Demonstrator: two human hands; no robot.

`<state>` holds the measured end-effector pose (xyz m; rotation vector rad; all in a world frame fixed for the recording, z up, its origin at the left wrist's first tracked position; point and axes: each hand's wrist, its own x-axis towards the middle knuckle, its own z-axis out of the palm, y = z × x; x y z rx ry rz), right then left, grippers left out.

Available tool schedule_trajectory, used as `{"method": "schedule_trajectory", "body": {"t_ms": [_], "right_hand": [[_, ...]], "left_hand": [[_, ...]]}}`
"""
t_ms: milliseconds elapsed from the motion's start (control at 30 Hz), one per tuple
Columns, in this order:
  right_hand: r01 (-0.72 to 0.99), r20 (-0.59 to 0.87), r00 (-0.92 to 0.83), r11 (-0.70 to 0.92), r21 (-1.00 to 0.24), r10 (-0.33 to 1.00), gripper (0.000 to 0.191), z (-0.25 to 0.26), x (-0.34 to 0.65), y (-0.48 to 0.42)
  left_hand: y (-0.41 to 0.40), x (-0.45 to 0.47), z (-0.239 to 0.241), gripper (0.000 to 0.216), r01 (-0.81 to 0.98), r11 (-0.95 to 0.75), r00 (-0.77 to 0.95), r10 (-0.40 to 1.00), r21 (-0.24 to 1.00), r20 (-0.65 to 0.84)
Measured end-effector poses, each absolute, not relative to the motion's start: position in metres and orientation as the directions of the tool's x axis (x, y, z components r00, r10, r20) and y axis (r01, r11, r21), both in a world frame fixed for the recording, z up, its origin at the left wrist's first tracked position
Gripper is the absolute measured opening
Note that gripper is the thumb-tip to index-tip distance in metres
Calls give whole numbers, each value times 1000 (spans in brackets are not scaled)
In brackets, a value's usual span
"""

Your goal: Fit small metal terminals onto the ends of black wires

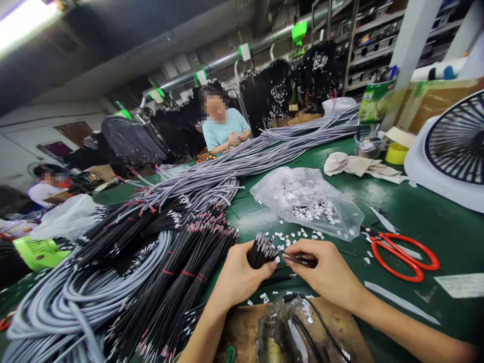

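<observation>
My left hand [236,277] is closed round a bundle of black cables [260,250], their cut ends pointing up and right. Close beside it, my right hand [328,272] pinches a single black cable [300,260] that points left toward the bundle's ends. Both hands hover over the green table [416,217], just above small white terminal pieces [298,235] scattered in front of a clear plastic bag [308,201] full of them. A large heap of black cables [170,282] lies to the left of my left hand.
Red-handled scissors [401,252] lie at the right. Grey cables [242,166] stretch across the table and coil at the left. A white fan [449,151], folded cloth [355,165] and tape rolls [397,148] sit at back right. A person in a light blue shirt [223,128] works opposite.
</observation>
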<state>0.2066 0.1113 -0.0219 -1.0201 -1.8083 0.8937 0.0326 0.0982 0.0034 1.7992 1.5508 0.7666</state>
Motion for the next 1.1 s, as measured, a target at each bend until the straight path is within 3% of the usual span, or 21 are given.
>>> {"method": "schedule_trajectory", "body": {"t_ms": [267,400,500,567,733,1100], "right_hand": [[228,213,-332,297,-927,919,11,-18,209,114],[287,223,-379,343,-894,898,10,-15,212,112],[400,213,-508,447,-800,835,14,-14,214,111],[419,250,-522,500,-758,816,17,-13,216,111],[305,472,-264,537,-787,841,18,-12,218,111],[248,562,-342,649,-719,753,30,-17,217,106]], "left_hand": [[95,39,5,21,581,-114,125,991,806,50],[95,37,5,24,579,-109,-28,988,808,153],[93,35,6,27,600,-74,-83,985,797,153],[92,35,6,28,616,-75,-70,986,784,149],[88,39,6,23,606,-132,-32,981,784,189],[84,40,9,28,618,-97,5,993,780,120]]}}
